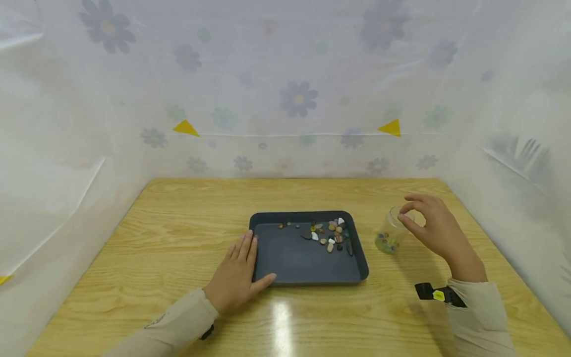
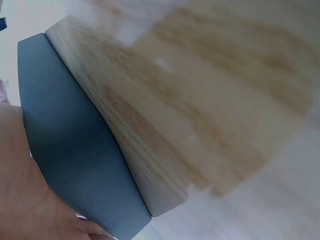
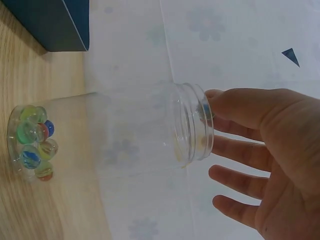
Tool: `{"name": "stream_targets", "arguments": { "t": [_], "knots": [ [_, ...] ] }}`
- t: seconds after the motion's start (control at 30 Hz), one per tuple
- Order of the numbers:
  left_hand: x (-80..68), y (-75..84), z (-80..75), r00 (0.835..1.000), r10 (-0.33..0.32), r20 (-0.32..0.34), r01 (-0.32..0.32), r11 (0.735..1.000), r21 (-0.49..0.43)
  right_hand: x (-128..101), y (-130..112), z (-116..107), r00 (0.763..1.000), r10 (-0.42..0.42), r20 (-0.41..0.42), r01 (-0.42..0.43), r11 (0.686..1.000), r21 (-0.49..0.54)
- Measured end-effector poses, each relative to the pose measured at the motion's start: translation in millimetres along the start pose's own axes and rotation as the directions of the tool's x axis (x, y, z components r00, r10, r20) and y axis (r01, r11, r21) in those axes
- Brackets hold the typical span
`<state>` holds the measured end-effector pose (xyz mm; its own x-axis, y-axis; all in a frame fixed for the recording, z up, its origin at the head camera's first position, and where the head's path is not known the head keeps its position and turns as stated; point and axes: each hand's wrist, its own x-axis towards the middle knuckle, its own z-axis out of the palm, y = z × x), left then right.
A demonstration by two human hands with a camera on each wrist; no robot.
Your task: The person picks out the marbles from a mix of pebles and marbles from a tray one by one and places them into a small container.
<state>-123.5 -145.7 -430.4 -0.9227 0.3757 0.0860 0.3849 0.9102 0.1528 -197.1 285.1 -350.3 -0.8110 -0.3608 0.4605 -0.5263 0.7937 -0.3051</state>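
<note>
My left hand [image 1: 235, 277] rests against the left side of a dark grey tray [image 1: 303, 267], fingers straight along its rim and thumb by its front edge. In the left wrist view the tray's outer wall [image 2: 75, 130] lies along the palm. Small stones [image 1: 331, 246] and several glass pieces lie in the tray, mostly at its right end. My right hand [image 1: 430, 225] pinches a glass marble [image 3: 204, 111] between thumb and forefinger at the mouth of a clear jar [image 3: 135, 135]. Several coloured marbles [image 3: 35, 142] lie on the bottom of this upright jar.
The jar stands on a wood-grain table [image 1: 192, 208], a little right of the tray. Pale flowered sheeting [image 1: 250, 74] surrounds the table at the back and both sides. Yellow triangles [image 1: 390, 128] are on the back sheet.
</note>
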Motion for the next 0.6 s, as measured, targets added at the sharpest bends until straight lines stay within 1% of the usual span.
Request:
{"name": "stream_targets", "arguments": {
  "t": [0.17,0.6],
  "knots": [
    [0.2,-0.4,0.3,1.0,-0.003,-0.001,0.003,1.0,-0.005,-3.9,2.7,1.5,0.999,0.038,0.025,-0.038,0.999,0.017],
    [-0.1,0.1,-0.8,1.0,-0.004,0.012,0.004,1.0,-0.021,-8.7,7.6,3.6,0.997,0.057,0.046,-0.058,0.998,0.022]
  ]
}}
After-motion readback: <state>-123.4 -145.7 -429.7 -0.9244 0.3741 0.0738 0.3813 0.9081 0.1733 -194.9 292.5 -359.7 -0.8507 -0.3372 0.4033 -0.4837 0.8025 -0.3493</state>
